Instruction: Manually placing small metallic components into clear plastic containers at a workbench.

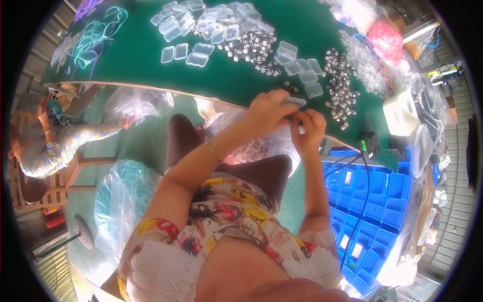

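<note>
Head view showed the left hand (266, 108) and right hand (308, 128) pinching a clear box (294, 101) mid-frame, at the worktop (136, 65) edge; it could slip off.

1. A sleeveless garment (226, 206) with a busy print of yellow, red, black and white is worn over the torso.
2. White ruffled trim (161, 267) is seen along its edges at both shoulders.
3. A thin bracelet (213, 149) is worn on the left wrist.
4. Both forearms and both hands are left bare; no gloves or rings can be made out.
</note>
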Demonstrator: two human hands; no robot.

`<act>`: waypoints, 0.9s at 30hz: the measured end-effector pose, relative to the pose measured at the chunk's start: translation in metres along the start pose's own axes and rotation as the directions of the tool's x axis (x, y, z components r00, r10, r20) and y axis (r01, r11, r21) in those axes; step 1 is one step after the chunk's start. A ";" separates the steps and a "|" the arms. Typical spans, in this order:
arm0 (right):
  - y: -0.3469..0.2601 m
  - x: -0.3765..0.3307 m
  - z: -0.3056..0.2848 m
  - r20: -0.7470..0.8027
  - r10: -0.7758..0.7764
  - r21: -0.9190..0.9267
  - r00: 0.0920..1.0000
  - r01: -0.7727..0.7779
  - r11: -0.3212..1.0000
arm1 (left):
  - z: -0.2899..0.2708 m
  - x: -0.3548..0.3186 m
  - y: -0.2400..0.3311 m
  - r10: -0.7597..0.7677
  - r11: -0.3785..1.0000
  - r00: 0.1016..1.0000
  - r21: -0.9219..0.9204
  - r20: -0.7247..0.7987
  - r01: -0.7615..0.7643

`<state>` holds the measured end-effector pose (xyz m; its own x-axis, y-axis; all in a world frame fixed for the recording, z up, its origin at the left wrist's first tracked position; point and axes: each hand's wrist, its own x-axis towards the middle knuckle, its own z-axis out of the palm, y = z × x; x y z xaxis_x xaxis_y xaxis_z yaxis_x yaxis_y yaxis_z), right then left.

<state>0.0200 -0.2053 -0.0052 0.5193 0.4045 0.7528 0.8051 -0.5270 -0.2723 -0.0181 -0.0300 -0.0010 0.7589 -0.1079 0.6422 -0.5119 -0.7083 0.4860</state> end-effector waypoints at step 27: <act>0.020 0.020 -0.020 0.274 0.047 0.274 0.961 -0.125 0.954 | -0.009 0.006 0.004 0.013 0.998 0.999 -0.069 0.036 -0.010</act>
<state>0.0404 -0.2227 0.0166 0.6156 0.5685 0.5458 0.7812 -0.3485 -0.5180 -0.0193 -0.0269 0.0098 0.7662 -0.1421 0.6267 -0.5463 -0.6576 0.5188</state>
